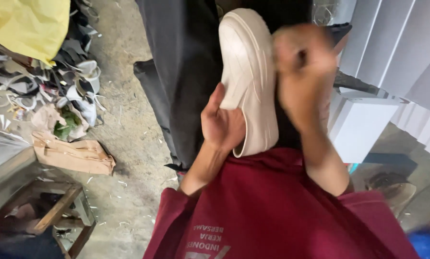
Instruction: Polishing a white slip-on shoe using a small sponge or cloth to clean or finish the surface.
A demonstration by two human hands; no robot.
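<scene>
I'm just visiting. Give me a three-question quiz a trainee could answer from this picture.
1. True or false: the cream shoe sole lies on the floor.
2. Which hand is blurred: A the left hand, or B the right hand?
3. Fill in: the box beside the right arm is ____ in colour.

Key: 1 false, both hands hold it up, tread side showing. 2 B. 3 white.

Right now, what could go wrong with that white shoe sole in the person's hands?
The sole might slip: the left hand grips only its lower edge, and the right hand is a moving blur at its side. If it falls, it could land on the dusty floor strewn with scraps and get dirty.
</scene>
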